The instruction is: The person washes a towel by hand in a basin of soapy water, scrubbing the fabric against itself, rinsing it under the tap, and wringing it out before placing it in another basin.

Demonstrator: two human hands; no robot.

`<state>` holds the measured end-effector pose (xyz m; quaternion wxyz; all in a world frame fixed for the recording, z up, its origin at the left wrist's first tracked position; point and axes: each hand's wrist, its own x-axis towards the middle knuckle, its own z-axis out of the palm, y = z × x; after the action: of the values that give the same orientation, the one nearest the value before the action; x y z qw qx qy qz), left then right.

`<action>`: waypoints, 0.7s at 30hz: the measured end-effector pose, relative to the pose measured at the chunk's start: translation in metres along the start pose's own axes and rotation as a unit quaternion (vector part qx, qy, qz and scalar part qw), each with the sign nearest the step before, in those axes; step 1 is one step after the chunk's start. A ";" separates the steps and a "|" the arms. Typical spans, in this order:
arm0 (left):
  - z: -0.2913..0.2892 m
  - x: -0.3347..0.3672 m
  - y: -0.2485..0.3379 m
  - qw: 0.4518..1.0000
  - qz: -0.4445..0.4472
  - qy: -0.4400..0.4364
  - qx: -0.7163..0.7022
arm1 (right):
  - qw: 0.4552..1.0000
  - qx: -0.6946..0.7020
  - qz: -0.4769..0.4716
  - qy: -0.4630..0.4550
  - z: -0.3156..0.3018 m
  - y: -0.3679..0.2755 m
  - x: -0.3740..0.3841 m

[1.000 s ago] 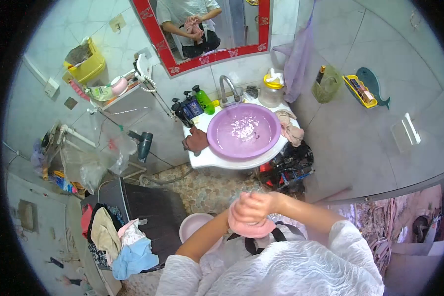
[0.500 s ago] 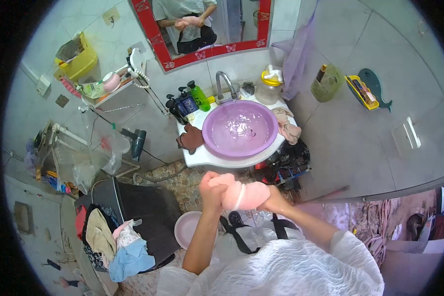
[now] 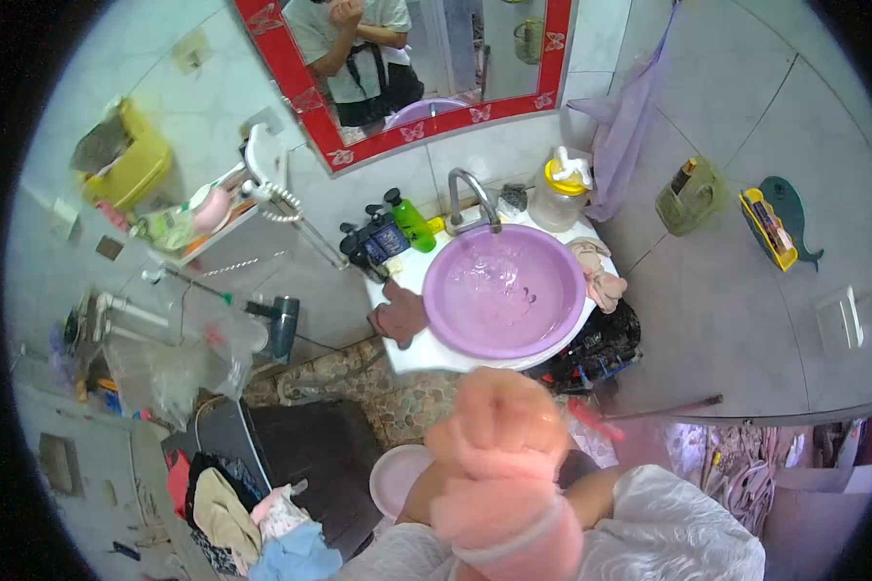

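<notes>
Close to the camera, a fluffy pink towel (image 3: pixel 502 518) with a pale band hangs in front of my chest. My left hand (image 3: pixel 499 416) is raised at its upper end, fingers curled in and closed on the cloth. Its forearm (image 3: pixel 424 496) comes up from the left. My right forearm (image 3: pixel 591 496) reaches in behind the towel, and the fingers of that hand are hidden. Beyond the hands, a purple basin (image 3: pixel 583 290) of water sits on the white washstand, under the curved tap (image 3: pixel 473 198). The water's surface is rippled.
A brown cloth (image 3: pixel 397 316) and a beige cloth (image 3: pixel 599 274) lie on either side of the basin. Pump bottles (image 3: pixel 378 232) and a lidded jar (image 3: pixel 560 201) stand behind. Clothes (image 3: pixel 225 499) lie on a dark bin (image 3: pixel 310 465) beside a pale basin (image 3: pixel 395 481).
The towel and my hands have come up toward the camera, and the right hand has passed out of sight behind the towel. The whole view has shifted, so the sink appears lower and farther right.
</notes>
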<state>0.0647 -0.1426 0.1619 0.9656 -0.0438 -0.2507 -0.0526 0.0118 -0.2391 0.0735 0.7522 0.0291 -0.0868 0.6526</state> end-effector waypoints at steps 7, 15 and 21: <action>-0.128 0.035 0.005 0.987 -0.075 0.077 0.116 | 0.997 0.032 -0.015 -0.067 -0.035 -0.072 -0.002; -0.245 -0.033 0.025 0.769 -0.149 0.409 0.469 | 0.779 -0.439 -0.055 0.445 -0.143 -0.217 -0.135; -0.305 -0.030 0.035 0.637 -0.049 0.638 0.430 | 0.543 -0.700 -0.015 0.465 -0.178 -0.295 -0.092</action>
<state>0.1888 -0.1395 -0.1202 0.7912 0.4327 0.4322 -0.0010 0.3072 -0.3437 -0.0969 0.4786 -0.8123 -0.1538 0.2958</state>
